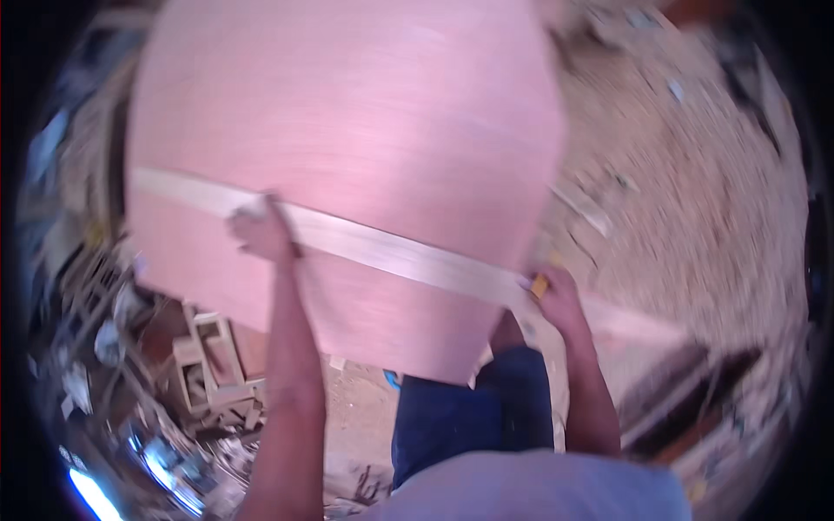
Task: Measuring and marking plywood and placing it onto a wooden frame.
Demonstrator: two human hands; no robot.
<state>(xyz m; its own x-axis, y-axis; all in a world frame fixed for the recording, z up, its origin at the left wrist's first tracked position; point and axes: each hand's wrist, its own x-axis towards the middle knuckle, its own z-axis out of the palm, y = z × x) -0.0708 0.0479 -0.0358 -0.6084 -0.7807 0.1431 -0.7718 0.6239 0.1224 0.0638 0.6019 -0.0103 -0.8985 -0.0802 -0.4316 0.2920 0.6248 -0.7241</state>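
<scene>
A large pale pink sheet board (pixel 347 113) fills the upper middle, with a long, straight, light strip (pixel 382 260) lying across its lower part. My left hand (pixel 265 230) rests on the strip toward its left side; motion blur hides how its fingers are set. My right hand (pixel 556 295) is at the strip's right end, beside the board's right edge, closed on a small yellow object (pixel 539 286) too blurred to identify.
Wooden frames and offcuts (pixel 217 356) are piled at lower left among other clutter. Dusty, sandy ground (pixel 669 191) spreads to the right, with a pale wood piece (pixel 582 208) on it. My leg (pixel 469 417) stands below the board. Dark beams (pixel 695 391) lie at lower right.
</scene>
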